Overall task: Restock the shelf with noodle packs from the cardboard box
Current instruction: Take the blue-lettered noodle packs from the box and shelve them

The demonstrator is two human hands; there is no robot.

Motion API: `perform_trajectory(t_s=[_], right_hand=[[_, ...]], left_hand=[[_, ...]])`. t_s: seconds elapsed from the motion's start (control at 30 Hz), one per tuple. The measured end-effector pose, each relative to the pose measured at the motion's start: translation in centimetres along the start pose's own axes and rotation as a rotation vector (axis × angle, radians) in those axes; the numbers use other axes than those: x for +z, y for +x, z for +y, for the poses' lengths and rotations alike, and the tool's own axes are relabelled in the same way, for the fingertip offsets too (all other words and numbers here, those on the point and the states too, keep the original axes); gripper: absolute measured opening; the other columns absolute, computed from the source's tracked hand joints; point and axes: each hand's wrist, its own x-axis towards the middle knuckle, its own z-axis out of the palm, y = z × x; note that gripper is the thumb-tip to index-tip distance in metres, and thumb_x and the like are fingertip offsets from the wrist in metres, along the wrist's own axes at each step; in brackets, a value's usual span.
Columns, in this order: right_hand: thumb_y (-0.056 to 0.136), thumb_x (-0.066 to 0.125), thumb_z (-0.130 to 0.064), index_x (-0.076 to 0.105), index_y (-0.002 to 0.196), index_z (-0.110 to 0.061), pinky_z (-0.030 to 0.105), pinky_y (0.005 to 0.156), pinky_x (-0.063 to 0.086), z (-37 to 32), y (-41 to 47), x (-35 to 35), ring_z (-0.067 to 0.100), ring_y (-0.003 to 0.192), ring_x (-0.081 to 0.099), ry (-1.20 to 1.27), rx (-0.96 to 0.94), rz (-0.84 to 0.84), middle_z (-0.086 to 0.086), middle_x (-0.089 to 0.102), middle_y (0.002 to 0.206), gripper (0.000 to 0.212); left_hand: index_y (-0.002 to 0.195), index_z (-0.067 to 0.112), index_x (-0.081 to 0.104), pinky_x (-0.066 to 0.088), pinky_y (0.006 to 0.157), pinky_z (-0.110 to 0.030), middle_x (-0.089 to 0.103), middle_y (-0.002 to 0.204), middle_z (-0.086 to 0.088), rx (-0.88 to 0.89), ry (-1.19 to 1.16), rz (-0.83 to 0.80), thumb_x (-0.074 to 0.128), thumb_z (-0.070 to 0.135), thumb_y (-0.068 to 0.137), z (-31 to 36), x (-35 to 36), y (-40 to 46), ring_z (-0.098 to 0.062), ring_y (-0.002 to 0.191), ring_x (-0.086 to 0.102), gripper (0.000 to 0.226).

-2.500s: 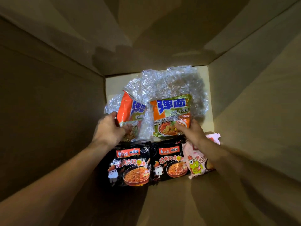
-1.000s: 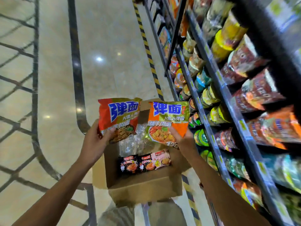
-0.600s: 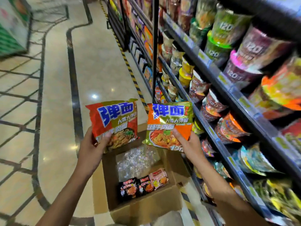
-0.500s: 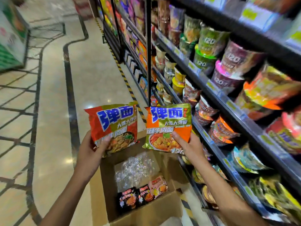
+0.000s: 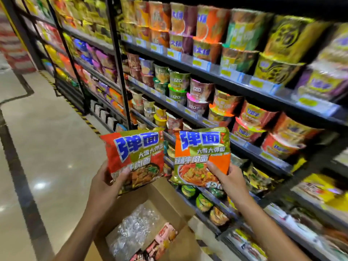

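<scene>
Now my left hand [image 5: 105, 182] grips the red noodle pack [image 5: 134, 157], my right hand [image 5: 230, 182] the green-orange noodle pack [image 5: 201, 157]; the shelf [image 5: 244, 147] lies at two o'clock, nearer my right.

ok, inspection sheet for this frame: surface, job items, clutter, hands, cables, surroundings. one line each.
Surface: glossy tiled floor with dark inlay lines; the cardboard box stands open beside the shelf.
Job's things: red noodle pack and orange-green noodle pack held up over the box; more packs lie inside it.
Clutter: crumpled clear plastic wrap in the box.
Hands: left hand grips the red pack at its lower edge; right hand grips the orange-green pack at its lower right corner.
Cables: nothing seen.
Surroundings: shelf tiers full of cup noodles, blurred; yellow-black hazard tape along the shelf base.
</scene>
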Motion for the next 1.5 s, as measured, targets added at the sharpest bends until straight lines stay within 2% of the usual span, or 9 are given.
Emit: perform_trajectory(t_s=[0.13,0.27,0.43,0.6,0.87,1.07,1.23,1.37,1.5], right_hand=[[0.09,0.069,-0.026,0.068,0.1,-0.022,0.012,0.065,0.053,-1.3,-5.6,-4.2,0.003,0.084,0.073,-0.015,0.019,0.155,-0.016,0.076,0.09,0.011],[0.089,0.07,-0.031,0.067,0.1,-0.027,0.011,0.064,0.052,-2.9,-10.4,-9.2,0.001,0.084,0.072,-0.033,0.008,0.326,-0.021,0.075,0.09,0.012],[0.085,0.071,-0.04,0.067,0.098,-0.029,0.016,0.068,0.051,-4.5,-16.4,-16.2,-0.004,0.08,0.07,-0.04,-0.01,0.516,-0.022,0.075,0.086,0.018],[0.088,0.07,-0.036,0.069,0.097,-0.022,0.015,0.068,0.052,-5.0,-23.8,-24.0,0.002,0.079,0.071,-0.077,-0.054,0.664,-0.013,0.076,0.086,0.017],[0.084,0.071,-0.04,0.069,0.099,-0.005,0.044,0.081,0.057,-4.6,-39.0,-39.0,0.031,0.089,0.071,-0.083,-0.106,0.881,0.013,0.075,0.092,0.038],[0.081,0.074,-0.054,0.068,0.096,-0.011,0.05,0.083,0.056,-3.7,-50.9,-49.3,0.037,0.09,0.069,-0.097,-0.183,0.968,0.02,0.071,0.097,0.046],[0.085,0.071,-0.028,0.069,0.094,-0.003,0.026,0.065,0.054,-3.7,-58.5,-56.0,0.014,0.073,0.07,-0.113,-0.192,1.055,0.01,0.075,0.083,0.027],[0.087,0.072,-0.023,0.071,0.092,-0.014,0.015,0.063,0.054,-2.4,-62.4,-60.3,0.005,0.073,0.072,-0.095,-0.186,1.119,-0.004,0.077,0.086,0.01],[0.088,0.071,-0.023,0.071,0.098,-0.016,0.014,0.064,0.055,-1.0,-64.1,-63.8,0.005,0.081,0.073,-0.06,-0.195,1.185,-0.012,0.077,0.088,0.012]], left_hand=[[0.125,0.03,0.06,0.057,0.073,-0.018,0.072,0.11,0.017,0.024,-0.066,-0.142,0.069,0.027,0.087,1.7,2.9,-1.1,-0.001,0.1,0.068,0.039],[0.123,0.022,0.061,0.054,0.073,-0.01,0.074,0.108,0.01,0.06,-0.125,-0.297,0.068,0.019,0.089,4.3,7.4,-2.9,-0.003,0.098,0.069,0.036],[0.123,0.026,0.061,0.052,0.078,-0.011,0.07,0.108,0.027,0.121,-0.163,-0.467,0.068,0.026,0.087,8.2,13.9,-5.9,0.002,0.102,0.066,0.036],[0.113,0.04,0.061,0.048,0.084,-0.021,0.07,0.107,0.025,0.166,-0.218,-0.632,0.067,0.03,0.087,12.9,21.1,-11.1,0.005,0.101,0.065,0.029],[0.121,0.032,0.062,0.048,0.091,-0.03,0.072,0.114,0.015,0.268,-0.302,-0.784,0.067,0.028,0.088,20.3,33.1,-25.1,-0.002,0.106,0.066,0.033],[0.12,0.031,0.062,0.05,0.087,-0.028,0.073,0.109,0.015,0.278,-0.348,-0.872,0.07,0.026,0.088,24.8,42.6,-38.4,-0.002,0.102,0.068,0.034],[0.118,0.03,0.062,0.052,0.076,-0.011,0.073,0.104,0.021,0.308,-0.373,-0.907,0.069,0.02,0.089,27.9,47.5,-46.7,0.004,0.096,0.067,0.031],[0.118,0.028,0.062,0.052,0.079,-0.017,0.073,0.107,0.019,0.327,-0.374,-0.945,0.068,0.019,0.09,29.9,50.2,-50.8,0.001,0.099,0.067,0.031],[0.117,0.028,0.065,0.053,0.082,-0.016,0.072,0.11,0.017,0.38,-0.36,-0.973,0.068,0.022,0.089,31.5,53.3,-53.0,0.0,0.102,0.067,0.029]])
